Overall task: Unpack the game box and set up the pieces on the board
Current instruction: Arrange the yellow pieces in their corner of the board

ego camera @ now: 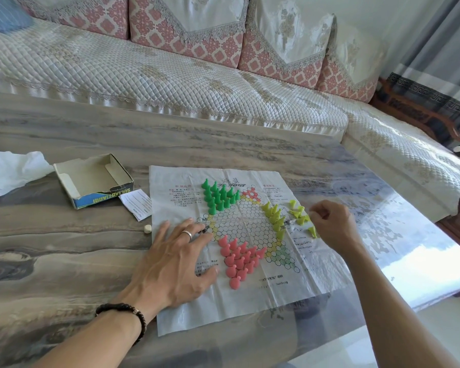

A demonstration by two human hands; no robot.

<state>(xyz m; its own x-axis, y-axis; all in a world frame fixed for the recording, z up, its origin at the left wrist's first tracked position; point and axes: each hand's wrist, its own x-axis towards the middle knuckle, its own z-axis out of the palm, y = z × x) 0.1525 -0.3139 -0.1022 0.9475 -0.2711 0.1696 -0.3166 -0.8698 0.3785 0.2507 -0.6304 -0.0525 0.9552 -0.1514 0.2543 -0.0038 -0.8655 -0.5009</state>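
left hand [178, 258] flat, fingers [197, 229] spread, pinning the paper board [250, 227] to the counter [64, 256], likely against sliding. right hand [329, 221] curled over loose yellow-green pieces [299, 213] off the grid's right edge; pinching one or not, cannot tell. green pieces [218, 195] and pink pieces [237, 258] already standing. emptied game box [93, 179] parked left.

1. A home living room.
2. Shown by a long corner sofa [170, 75] with quilted cream covers and pink patterned back cushions [210, 30].
3. Also by grey curtains [441, 43] and a glossy marble-look worktop [64, 248].
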